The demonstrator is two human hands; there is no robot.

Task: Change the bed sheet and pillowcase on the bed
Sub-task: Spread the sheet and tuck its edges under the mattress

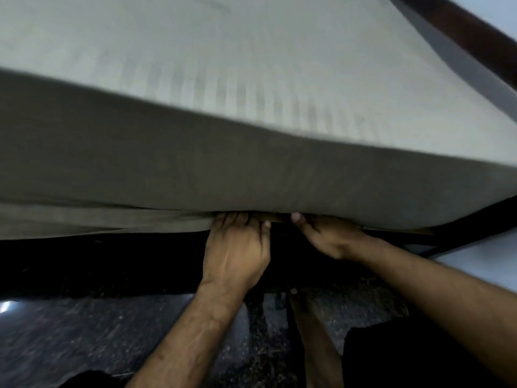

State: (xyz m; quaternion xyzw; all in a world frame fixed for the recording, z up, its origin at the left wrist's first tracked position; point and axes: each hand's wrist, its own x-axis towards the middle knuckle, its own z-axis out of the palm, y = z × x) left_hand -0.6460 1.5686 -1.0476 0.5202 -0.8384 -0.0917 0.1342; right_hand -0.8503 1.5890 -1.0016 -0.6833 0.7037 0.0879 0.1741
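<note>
A pale grey bed sheet (251, 88) with faint stripes covers the mattress and hangs down its near side. My left hand (237, 247) is at the sheet's bottom edge, its fingertips pushed up under the mattress with the cloth. My right hand (327, 236) lies just to its right, thumb up against the mattress underside and its fingers hidden beneath. Whether either hand pinches the cloth is hidden. No pillow or pillowcase is in view.
A dark wooden bed frame (475, 32) runs along the far right, and a dark rail (98, 261) sits below the mattress. The dark speckled floor (112, 331) lies beneath me, with my bare foot (305, 317) on it. A pale wall (481, 261) is at right.
</note>
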